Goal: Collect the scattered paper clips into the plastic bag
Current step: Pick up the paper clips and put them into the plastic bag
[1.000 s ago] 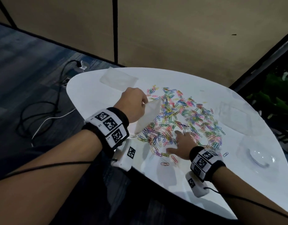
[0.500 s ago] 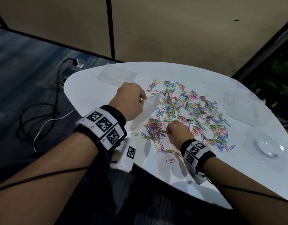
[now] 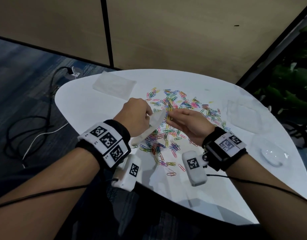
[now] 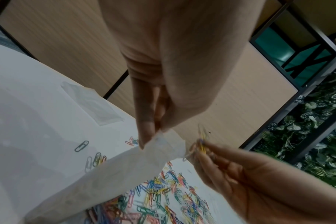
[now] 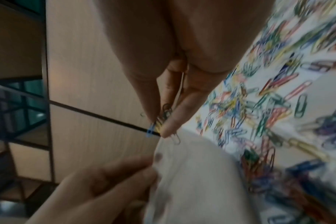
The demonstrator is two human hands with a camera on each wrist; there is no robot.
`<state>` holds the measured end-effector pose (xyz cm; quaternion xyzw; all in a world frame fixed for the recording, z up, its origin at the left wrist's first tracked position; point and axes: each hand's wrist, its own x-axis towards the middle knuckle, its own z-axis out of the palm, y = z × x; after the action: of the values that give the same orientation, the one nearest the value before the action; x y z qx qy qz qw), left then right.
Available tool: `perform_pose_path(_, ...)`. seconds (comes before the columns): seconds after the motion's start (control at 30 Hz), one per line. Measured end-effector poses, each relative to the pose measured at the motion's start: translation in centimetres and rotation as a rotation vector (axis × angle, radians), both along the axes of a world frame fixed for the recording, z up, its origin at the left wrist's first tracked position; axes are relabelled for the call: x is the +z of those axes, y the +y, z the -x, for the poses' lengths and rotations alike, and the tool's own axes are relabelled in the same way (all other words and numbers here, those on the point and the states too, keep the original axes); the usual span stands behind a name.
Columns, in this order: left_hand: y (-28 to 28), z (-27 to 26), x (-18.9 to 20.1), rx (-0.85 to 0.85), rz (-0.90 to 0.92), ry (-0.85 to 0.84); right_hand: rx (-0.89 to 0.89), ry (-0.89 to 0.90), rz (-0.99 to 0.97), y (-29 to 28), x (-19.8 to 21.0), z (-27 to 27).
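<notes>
My left hand [image 3: 140, 116] pinches the top edge of a small clear plastic bag [image 3: 149, 127] and holds it above the white table [image 3: 90, 104]; the bag [image 4: 109, 171] hangs slanting down from thumb and finger. My right hand [image 3: 184, 122] pinches a small bunch of coloured paper clips [image 3: 169, 111] right at the bag's mouth; the bunch [image 5: 161, 119] sits between thumb and fingertips just above the bag's rim [image 5: 182, 151]. Many coloured paper clips [image 3: 189, 106] lie scattered on the table beneath and beyond both hands.
Another flat clear bag [image 3: 114, 84] lies at the table's far left, and one more [image 3: 242, 113] at the right. A clear plastic lid or dish [image 3: 273, 156] sits near the right edge. Cables [image 3: 37, 122] trail on the floor to the left. A partition wall stands behind.
My right hand gathered clips from the pile near the front, closed on a bunch, and lifted it up to the bag's mouth. The left hand kept holding the bag, raising it slightly.
</notes>
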<state>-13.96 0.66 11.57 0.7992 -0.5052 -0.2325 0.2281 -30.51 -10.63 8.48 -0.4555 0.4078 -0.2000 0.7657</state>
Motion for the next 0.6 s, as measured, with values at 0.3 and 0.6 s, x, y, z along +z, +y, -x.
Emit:
perform_pose_path(0.3,-0.3,1.8,-0.7,0.003,0.035,-0.011,0.004,0.353,0.449,2.7,-2.6,-2.4)
perform_pose_path(0.6,-0.5,2.0,-0.1,-0.031,0.07,-0.006,0.407,0.555,0.968,3.1,-0.3,-1.9)
